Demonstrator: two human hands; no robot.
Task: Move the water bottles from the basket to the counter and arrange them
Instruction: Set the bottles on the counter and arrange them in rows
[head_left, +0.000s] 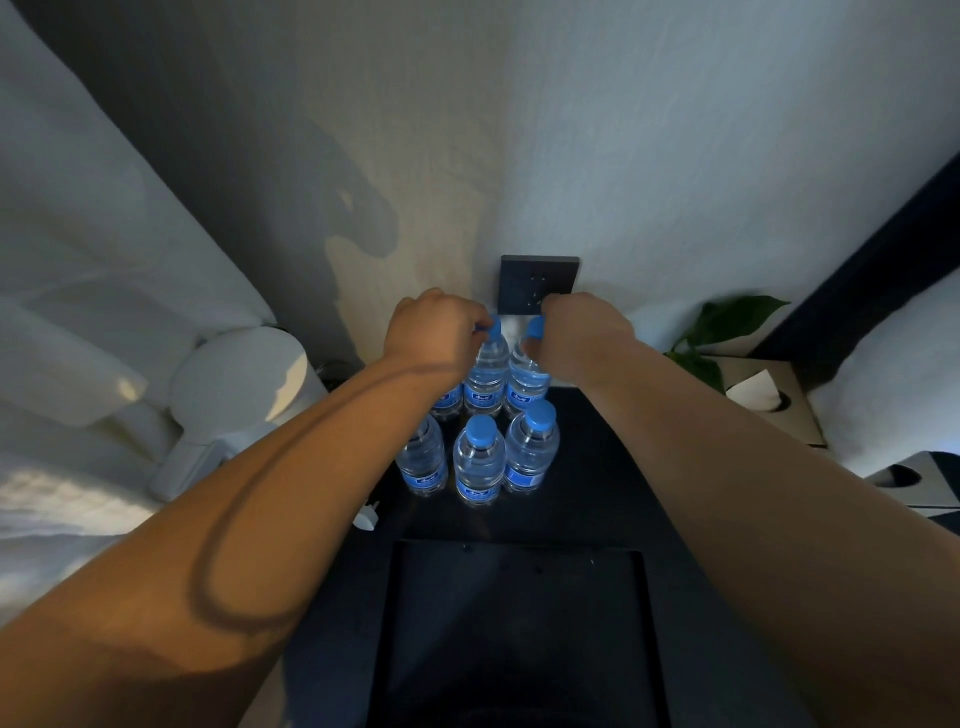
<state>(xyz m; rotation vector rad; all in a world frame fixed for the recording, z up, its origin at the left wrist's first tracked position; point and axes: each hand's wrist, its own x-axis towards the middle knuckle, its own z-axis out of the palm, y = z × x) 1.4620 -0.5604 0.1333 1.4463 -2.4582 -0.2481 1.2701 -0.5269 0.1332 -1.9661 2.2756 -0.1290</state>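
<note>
Several clear water bottles with blue caps and blue labels stand upright in two rows on the dark counter (597, 467), close to the wall. My left hand (434, 330) pinches the cap of the back middle bottle (488, 376). My right hand (582, 327) pinches the cap of the back right bottle (527, 384). A third back bottle (448, 402) is mostly hidden under my left forearm. In the front row stand a left bottle (423, 460), a middle bottle (479, 460) and a right bottle (532, 449). The basket is not in sight.
A dark wall socket plate (537, 285) sits just behind the bottles. A white round appliance (239, 384) stands to the left, with a white plug (366, 517) by the counter's left edge. A green plant (727, 327) and a tissue box (769, 397) are at right.
</note>
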